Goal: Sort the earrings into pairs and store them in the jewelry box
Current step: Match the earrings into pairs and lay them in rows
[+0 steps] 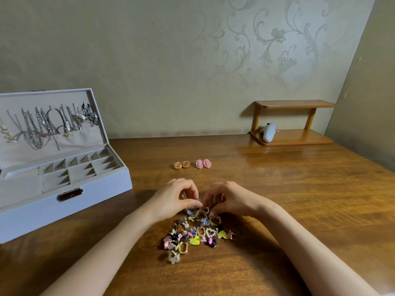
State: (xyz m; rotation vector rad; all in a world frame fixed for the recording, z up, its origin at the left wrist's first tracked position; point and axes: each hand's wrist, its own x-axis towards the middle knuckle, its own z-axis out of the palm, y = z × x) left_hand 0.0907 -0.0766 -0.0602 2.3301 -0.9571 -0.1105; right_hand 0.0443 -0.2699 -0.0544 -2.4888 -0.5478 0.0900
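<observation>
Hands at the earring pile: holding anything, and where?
Cannot tell. Left hand and right hand curl together over the earring pile, hiding any hold.

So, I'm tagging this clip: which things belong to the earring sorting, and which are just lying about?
Job: earring pile, gold pair, pink pair, jewelry box.
Lying about: shelf, grey object on it, necklaces in the lid.

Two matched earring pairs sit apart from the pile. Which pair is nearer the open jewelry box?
The round gold pair with pink centres: it lies left of the pink oval cameo pair, on the side toward the grey jewelry box.
</observation>
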